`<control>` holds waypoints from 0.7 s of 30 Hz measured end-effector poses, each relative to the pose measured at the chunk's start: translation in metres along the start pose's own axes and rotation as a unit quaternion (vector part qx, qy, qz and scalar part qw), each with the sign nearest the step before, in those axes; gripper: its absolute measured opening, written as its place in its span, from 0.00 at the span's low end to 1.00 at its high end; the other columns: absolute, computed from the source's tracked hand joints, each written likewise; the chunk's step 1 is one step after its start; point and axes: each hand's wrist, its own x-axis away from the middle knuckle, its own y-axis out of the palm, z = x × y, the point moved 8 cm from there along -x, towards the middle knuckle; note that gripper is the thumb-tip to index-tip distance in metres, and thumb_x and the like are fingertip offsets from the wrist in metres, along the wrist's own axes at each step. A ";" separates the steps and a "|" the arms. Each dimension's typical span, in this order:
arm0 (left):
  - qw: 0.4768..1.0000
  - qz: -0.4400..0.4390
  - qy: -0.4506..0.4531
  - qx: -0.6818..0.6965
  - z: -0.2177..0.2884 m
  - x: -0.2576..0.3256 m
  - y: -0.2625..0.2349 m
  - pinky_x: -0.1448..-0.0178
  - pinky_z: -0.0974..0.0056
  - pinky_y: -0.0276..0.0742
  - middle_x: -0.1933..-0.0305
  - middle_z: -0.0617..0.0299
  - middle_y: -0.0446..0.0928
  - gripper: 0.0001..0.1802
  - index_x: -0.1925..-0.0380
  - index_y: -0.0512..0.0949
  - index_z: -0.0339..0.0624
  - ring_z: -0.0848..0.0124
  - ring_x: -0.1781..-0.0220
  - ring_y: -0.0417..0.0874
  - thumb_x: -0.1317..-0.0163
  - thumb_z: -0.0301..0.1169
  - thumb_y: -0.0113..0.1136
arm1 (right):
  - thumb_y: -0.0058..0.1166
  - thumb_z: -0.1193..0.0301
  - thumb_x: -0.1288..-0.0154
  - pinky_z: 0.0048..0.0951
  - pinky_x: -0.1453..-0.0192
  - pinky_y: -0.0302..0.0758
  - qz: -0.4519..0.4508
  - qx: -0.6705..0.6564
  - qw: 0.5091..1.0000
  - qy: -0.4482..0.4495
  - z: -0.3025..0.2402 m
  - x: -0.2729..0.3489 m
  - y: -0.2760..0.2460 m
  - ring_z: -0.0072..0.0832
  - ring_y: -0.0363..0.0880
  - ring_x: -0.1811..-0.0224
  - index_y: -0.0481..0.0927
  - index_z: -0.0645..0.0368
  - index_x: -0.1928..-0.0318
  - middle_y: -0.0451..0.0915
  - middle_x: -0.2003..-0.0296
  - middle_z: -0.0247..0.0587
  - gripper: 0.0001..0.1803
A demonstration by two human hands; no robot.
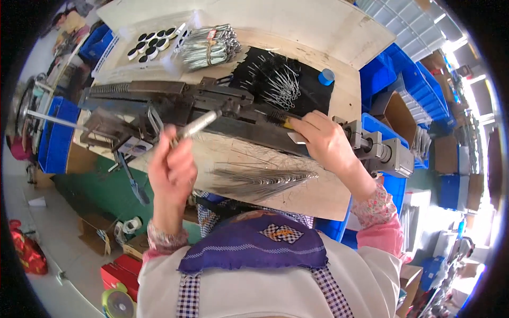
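A long bench machine (249, 127) of dark metal runs across the wooden table. My left hand (174, 167), smeared by motion, is closed round the end of a silver lever (201, 123) that slants up to the machine's middle. Farther right, my right hand (326, 140) is pinched at a small black-bristled brush (277, 117) over the machine's bed. Something yellow (289, 123) shows at those fingertips, and a pale flat piece (297, 138) sticks out below them. Thin bent wires (260, 177) lie in a fanned pile between me and the machine.
Looped wire brushes (283, 87) lie on a black cloth (318, 95) behind the machine, beside a blue round cap (326, 77). A bundle of wire pieces (211, 47) and a clear bin (119, 58) with black-and-white round pieces stand at back left. Blue crates (379, 71) flank the table.
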 end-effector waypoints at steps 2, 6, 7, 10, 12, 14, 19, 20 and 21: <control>0.964 0.002 0.004 -0.265 -0.005 0.013 -0.007 0.83 0.72 0.59 0.79 0.68 0.67 0.12 0.61 0.78 0.42 0.82 0.86 0.60 0.29 0.34 0.46 | 0.52 0.82 0.46 0.40 0.64 0.75 0.022 -0.043 0.999 0.020 0.011 -0.006 -0.005 0.41 0.74 0.69 0.79 0.62 0.59 0.72 0.73 0.44 0.12; 0.669 -0.092 -0.070 -0.734 -0.087 -0.040 0.025 0.73 0.67 0.66 0.83 0.60 0.75 0.14 0.72 0.83 0.38 0.74 0.80 0.72 0.36 0.36 0.54 | 0.51 0.75 0.44 0.44 0.55 0.76 -0.048 0.087 0.987 0.124 0.097 -0.052 0.025 0.49 0.79 0.58 0.80 0.61 0.66 0.78 0.67 0.54 0.06; 0.623 -0.140 -0.059 -0.768 -0.109 -0.065 0.017 0.72 0.67 0.67 0.82 0.58 0.76 0.13 0.71 0.83 0.38 0.72 0.78 0.73 0.38 0.36 0.56 | 0.55 0.72 0.42 0.42 0.53 0.77 -0.121 0.137 0.968 0.174 0.119 -0.061 0.032 0.49 0.80 0.58 0.81 0.60 0.66 0.79 0.64 0.54 0.07; 0.652 -0.123 -0.082 -0.744 -0.138 -0.125 -0.011 0.70 0.64 0.69 0.81 0.53 0.75 0.13 0.71 0.83 0.38 0.71 0.78 0.74 0.40 0.35 0.55 | 0.59 0.69 0.43 0.39 0.55 0.77 -0.002 0.123 0.990 0.067 0.101 -0.065 0.004 0.46 0.80 0.59 0.81 0.61 0.66 0.80 0.64 0.50 0.08; 0.640 -0.109 -0.123 -0.750 -0.136 -0.140 -0.018 0.70 0.61 0.72 0.81 0.52 0.77 0.12 0.72 0.84 0.39 0.67 0.77 0.78 0.40 0.34 0.54 | 0.61 0.69 0.45 0.37 0.57 0.76 -0.074 -0.133 0.984 0.097 0.068 -0.039 -0.009 0.42 0.80 0.60 0.80 0.61 0.66 0.78 0.67 0.45 0.09; 0.568 -0.119 -0.043 -0.813 -0.125 -0.141 0.002 0.70 0.62 0.72 0.81 0.55 0.77 0.11 0.74 0.83 0.39 0.65 0.77 0.78 0.42 0.32 0.55 | 0.62 0.71 0.48 0.36 0.60 0.76 -0.050 -0.073 0.996 -0.006 0.045 -0.018 -0.010 0.40 0.78 0.64 0.80 0.61 0.65 0.76 0.70 0.42 0.10; 0.126 -0.229 0.298 -0.918 -0.102 -0.099 0.067 0.67 0.61 0.76 0.76 0.66 0.74 0.04 0.75 0.82 0.45 0.67 0.69 0.78 0.51 0.29 0.60 | 0.62 0.72 0.48 0.35 0.61 0.77 -0.005 -0.019 0.998 -0.058 0.025 -0.023 0.019 0.40 0.78 0.65 0.81 0.59 0.64 0.78 0.72 0.41 0.10; 0.115 -0.223 0.334 -0.908 -0.092 -0.093 0.074 0.66 0.61 0.76 0.74 0.66 0.75 0.04 0.74 0.82 0.44 0.67 0.68 0.78 0.52 0.28 0.61 | 0.61 0.73 0.47 0.35 0.60 0.77 0.026 -0.074 0.996 -0.047 0.021 -0.028 0.015 0.40 0.79 0.65 0.81 0.59 0.64 0.79 0.71 0.41 0.09; 0.102 -0.220 0.369 -0.897 -0.084 -0.086 0.080 0.65 0.62 0.76 0.72 0.66 0.76 0.05 0.74 0.82 0.44 0.67 0.67 0.78 0.53 0.27 0.62 | 0.61 0.73 0.46 0.35 0.60 0.78 0.058 -0.130 0.989 -0.035 0.019 -0.033 0.011 0.40 0.80 0.64 0.81 0.60 0.64 0.81 0.70 0.42 0.08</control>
